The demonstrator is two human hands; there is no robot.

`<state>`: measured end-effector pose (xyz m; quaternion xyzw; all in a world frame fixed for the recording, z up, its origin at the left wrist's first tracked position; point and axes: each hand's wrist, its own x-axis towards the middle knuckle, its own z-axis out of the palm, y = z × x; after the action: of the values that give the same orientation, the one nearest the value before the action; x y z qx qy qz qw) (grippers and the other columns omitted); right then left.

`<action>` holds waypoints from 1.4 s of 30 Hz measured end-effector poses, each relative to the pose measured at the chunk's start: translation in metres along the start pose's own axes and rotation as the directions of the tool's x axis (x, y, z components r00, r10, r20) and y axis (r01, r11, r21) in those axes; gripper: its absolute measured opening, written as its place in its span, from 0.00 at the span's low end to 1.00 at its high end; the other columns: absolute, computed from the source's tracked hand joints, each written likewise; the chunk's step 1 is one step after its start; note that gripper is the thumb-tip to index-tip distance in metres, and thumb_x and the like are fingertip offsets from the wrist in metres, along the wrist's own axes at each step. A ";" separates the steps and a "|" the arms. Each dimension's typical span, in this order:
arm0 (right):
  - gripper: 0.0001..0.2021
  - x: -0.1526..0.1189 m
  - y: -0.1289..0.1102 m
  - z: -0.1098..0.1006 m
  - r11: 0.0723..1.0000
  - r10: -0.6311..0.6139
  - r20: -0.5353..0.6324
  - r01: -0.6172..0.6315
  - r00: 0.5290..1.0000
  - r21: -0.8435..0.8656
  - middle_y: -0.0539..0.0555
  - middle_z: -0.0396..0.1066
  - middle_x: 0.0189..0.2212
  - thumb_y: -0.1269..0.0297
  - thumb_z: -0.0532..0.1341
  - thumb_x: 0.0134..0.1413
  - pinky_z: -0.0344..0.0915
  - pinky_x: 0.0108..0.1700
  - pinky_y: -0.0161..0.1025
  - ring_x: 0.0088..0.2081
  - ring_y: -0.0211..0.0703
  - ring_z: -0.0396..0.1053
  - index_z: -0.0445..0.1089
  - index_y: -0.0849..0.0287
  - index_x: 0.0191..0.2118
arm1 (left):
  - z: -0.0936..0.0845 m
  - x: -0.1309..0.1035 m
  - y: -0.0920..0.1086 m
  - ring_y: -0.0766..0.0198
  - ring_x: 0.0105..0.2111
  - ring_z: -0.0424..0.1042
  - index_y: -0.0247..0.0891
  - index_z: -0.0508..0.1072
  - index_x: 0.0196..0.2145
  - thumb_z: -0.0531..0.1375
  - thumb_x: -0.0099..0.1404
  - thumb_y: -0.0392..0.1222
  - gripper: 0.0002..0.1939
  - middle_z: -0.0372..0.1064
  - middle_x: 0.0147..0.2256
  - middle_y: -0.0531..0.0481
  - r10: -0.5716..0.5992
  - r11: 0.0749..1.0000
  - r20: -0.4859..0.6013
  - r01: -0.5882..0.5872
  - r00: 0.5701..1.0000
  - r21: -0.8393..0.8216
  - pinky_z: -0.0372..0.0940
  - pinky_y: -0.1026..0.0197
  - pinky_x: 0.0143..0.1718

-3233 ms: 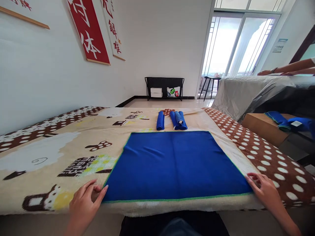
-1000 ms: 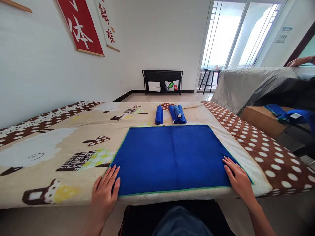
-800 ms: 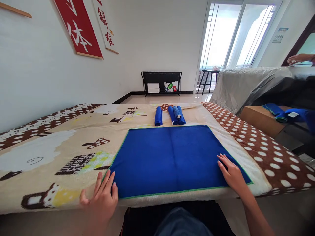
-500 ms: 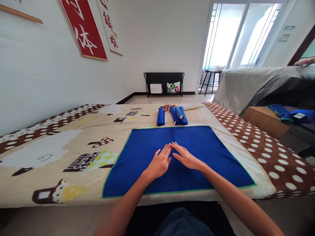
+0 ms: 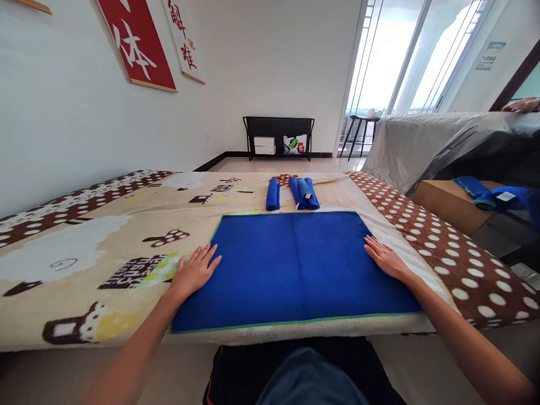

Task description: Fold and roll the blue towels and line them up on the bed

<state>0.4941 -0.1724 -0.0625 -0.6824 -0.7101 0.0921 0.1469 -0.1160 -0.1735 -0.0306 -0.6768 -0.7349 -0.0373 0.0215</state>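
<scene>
A blue towel (image 5: pixel 291 270) with green stitched edging lies spread flat before me, a faint crease running down its middle. My left hand (image 5: pixel 196 271) rests open across its left edge, fingers stretched out, partly on the blanket beside it. Over the right edge lies my right hand (image 5: pixel 386 257), also open and flat. Neither hand grips anything. Just beyond the towel's far edge are a rolled blue towel (image 5: pixel 273 194) and, to its right, a small stack of rolled blue towels (image 5: pixel 305 194).
A patterned blanket (image 5: pixel 139 315) covers the bed under the towel. At right, more blue cloths (image 5: pixel 483 194) lie on a brown box (image 5: pixel 442 203) near a plastic-covered piece of furniture (image 5: pixel 426 140). Another person's hand (image 5: pixel 522 105) shows there. A black rack (image 5: pixel 278 126) stands by the far wall.
My hands have moved apart from the towel's middle, the left to its left edge and the right to its right edge. The view has shifted slightly.
</scene>
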 end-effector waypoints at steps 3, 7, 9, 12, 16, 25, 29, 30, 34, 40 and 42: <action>0.44 0.014 -0.026 0.007 0.999 -0.040 -0.012 0.040 0.999 -0.026 0.65 0.47 0.70 0.37 0.35 0.65 0.31 0.72 0.60 0.73 0.55 0.39 0.53 0.68 0.70 | -0.003 0.011 0.030 0.44 0.71 0.44 0.38 0.60 0.67 0.44 0.73 0.49 0.29 0.52 0.68 0.37 -0.014 0.999 -0.038 0.015 0.999 0.029 0.30 0.26 0.66; 0.40 0.049 -0.112 0.037 0.958 -0.286 0.082 0.285 0.955 0.025 0.53 0.45 0.72 0.36 0.37 0.66 0.38 0.73 0.45 0.73 0.43 0.39 0.52 0.59 0.72 | 0.006 0.037 0.125 0.56 0.72 0.41 0.43 0.50 0.71 0.41 0.75 0.51 0.31 0.43 0.72 0.48 0.216 0.976 -0.015 -0.216 0.976 -0.005 0.37 0.39 0.70; 0.40 0.065 -0.150 0.053 0.929 -0.370 0.115 0.365 0.922 0.058 0.50 0.44 0.72 0.35 0.37 0.66 0.40 0.73 0.40 0.73 0.40 0.40 0.51 0.56 0.72 | 0.016 0.050 0.169 0.60 0.72 0.43 0.46 0.48 0.72 0.41 0.75 0.55 0.31 0.43 0.72 0.52 0.310 0.950 0.028 -0.309 0.950 -0.042 0.44 0.45 0.70; 0.39 0.082 -0.166 0.063 0.926 -0.377 0.127 0.372 0.917 0.064 0.48 0.46 0.71 0.34 0.39 0.65 0.39 0.73 0.38 0.73 0.38 0.40 0.52 0.54 0.71 | 0.029 0.065 0.192 0.58 0.72 0.42 0.46 0.48 0.72 0.39 0.74 0.59 0.33 0.41 0.72 0.52 0.344 0.938 0.050 -0.340 0.938 -0.076 0.44 0.45 0.70; 0.36 0.083 -0.094 0.041 0.987 -0.163 0.065 0.163 0.984 0.008 0.52 0.44 0.72 0.40 0.38 0.69 0.36 0.73 0.48 0.73 0.43 0.38 0.50 0.57 0.72 | 0.030 0.078 0.129 0.53 0.72 0.41 0.45 0.48 0.72 0.36 0.74 0.60 0.34 0.39 0.72 0.49 0.197 0.978 0.040 -0.194 0.979 -0.072 0.41 0.36 0.69; 0.25 0.067 0.040 -0.004 0.973 0.222 -0.047 -0.225 0.974 -0.053 0.53 0.60 0.66 0.52 0.43 0.71 0.54 0.67 0.49 0.68 0.47 0.55 0.62 0.50 0.66 | 0.030 0.078 -0.011 0.51 0.72 0.43 0.42 0.50 0.71 0.36 0.72 0.61 0.36 0.42 0.72 0.47 -0.049 0.998 -0.013 0.049 0.999 -0.042 0.42 0.34 0.68; 0.22 0.083 0.033 -0.001 0.906 0.397 -0.132 -0.411 0.908 -0.102 0.60 0.68 0.57 0.51 0.55 0.66 0.60 0.61 0.56 0.60 0.53 0.64 0.69 0.58 0.57 | 0.039 0.080 -0.010 0.51 0.72 0.43 0.44 0.50 0.71 0.36 0.72 0.62 0.37 0.42 0.72 0.48 -0.047 0.998 -0.036 0.045 0.998 -0.047 0.41 0.34 0.68; 0.22 0.087 0.031 0.000 0.885 0.434 -0.148 -0.451 0.889 -0.113 0.61 0.68 0.56 0.50 0.57 0.65 0.60 0.60 0.57 0.59 0.53 0.65 0.70 0.60 0.56 | 0.039 0.081 -0.009 0.51 0.71 0.43 0.44 0.50 0.71 0.36 0.72 0.62 0.36 0.42 0.72 0.48 -0.047 0.998 -0.040 0.045 0.998 -0.046 0.41 0.35 0.68; 0.20 0.099 0.023 0.002 0.830 0.525 -0.132 -0.540 0.841 -0.140 0.58 0.70 0.50 0.50 0.60 0.64 0.65 0.57 0.54 0.53 0.48 0.69 0.70 0.61 0.52 | 0.039 0.080 -0.009 0.50 0.71 0.44 0.44 0.50 0.71 0.36 0.72 0.62 0.36 0.43 0.72 0.47 -0.049 0.998 -0.044 0.047 0.998 -0.041 0.41 0.34 0.68; 0.22 0.098 0.014 0.003 0.803 0.547 -0.146 -0.566 0.825 -0.187 0.59 0.71 0.50 0.51 0.58 0.66 0.69 0.53 0.50 0.49 0.46 0.71 0.67 0.62 0.56 | 0.037 0.079 -0.009 0.51 0.71 0.43 0.43 0.50 0.71 0.36 0.72 0.62 0.36 0.43 0.72 0.47 -0.051 0.998 -0.039 0.049 0.998 -0.044 0.42 0.34 0.68; 0.21 0.094 0.010 0.005 0.814 0.515 -0.166 -0.541 0.841 -0.213 0.60 0.71 0.50 0.51 0.58 0.66 0.68 0.54 0.50 0.50 0.46 0.71 0.68 0.63 0.55 | 0.037 0.079 -0.009 0.52 0.72 0.43 0.43 0.50 0.71 0.36 0.72 0.62 0.37 0.42 0.72 0.48 -0.048 0.998 -0.035 0.046 0.998 -0.048 0.41 0.34 0.68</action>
<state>0.4998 -0.0777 -0.0625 -0.8693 -0.4903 0.0039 0.0634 -0.1312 -0.0923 -0.0617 -0.6589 -0.7490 -0.0673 0.0177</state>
